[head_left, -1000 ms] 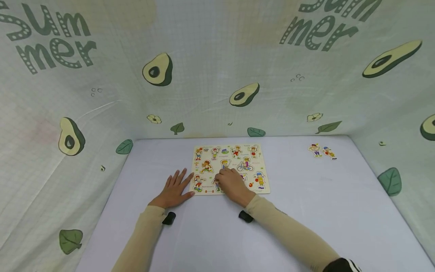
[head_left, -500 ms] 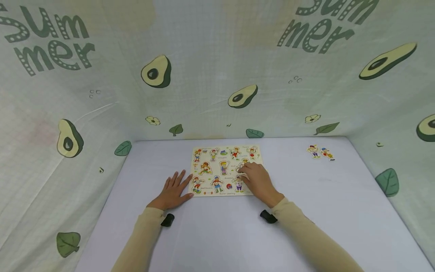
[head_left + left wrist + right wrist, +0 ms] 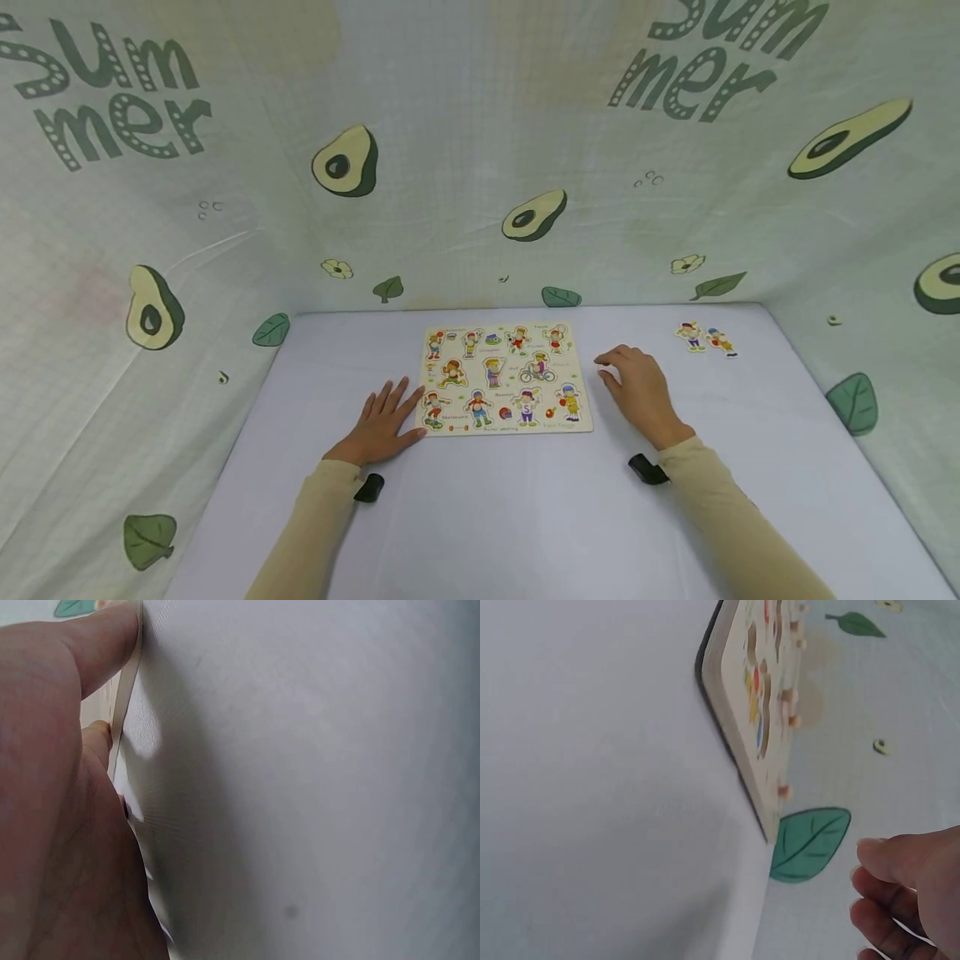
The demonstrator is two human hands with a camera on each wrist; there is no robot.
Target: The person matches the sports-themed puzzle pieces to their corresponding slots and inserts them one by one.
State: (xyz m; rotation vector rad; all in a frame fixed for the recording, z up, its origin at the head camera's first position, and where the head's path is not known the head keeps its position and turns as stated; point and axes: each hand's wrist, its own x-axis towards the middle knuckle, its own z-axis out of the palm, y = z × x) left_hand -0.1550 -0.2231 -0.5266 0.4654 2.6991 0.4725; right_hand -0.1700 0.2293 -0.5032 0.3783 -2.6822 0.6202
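Note:
A wooden peg puzzle board [image 3: 480,414] with cartoon children at sports lies flat on the white table. My left hand [image 3: 380,423] is spread at its left edge, fingers straight, thumb and fingertips touching the board. To the right of the board hovers my right hand [image 3: 640,393], fingers loosely bent and holding nothing. Two loose puzzle pieces, a figure in purple trousers [image 3: 691,336] and a figure in a blue cap [image 3: 722,341], lie beyond it at the far right. In the right wrist view, pegs [image 3: 793,720] stand up from the board and a cut-out recess [image 3: 764,712] shows near its corner.
The white table [image 3: 480,517] runs up to a hanging cloth [image 3: 435,167] printed with avocados and leaves at the back and sides. A black wrist camera [image 3: 370,487] sits at the left wrist, and another black camera [image 3: 648,469] at the right.
My right hand has moved right, from over the board's lower middle, across its right part, and off the board. The left hand stays at the left edge.

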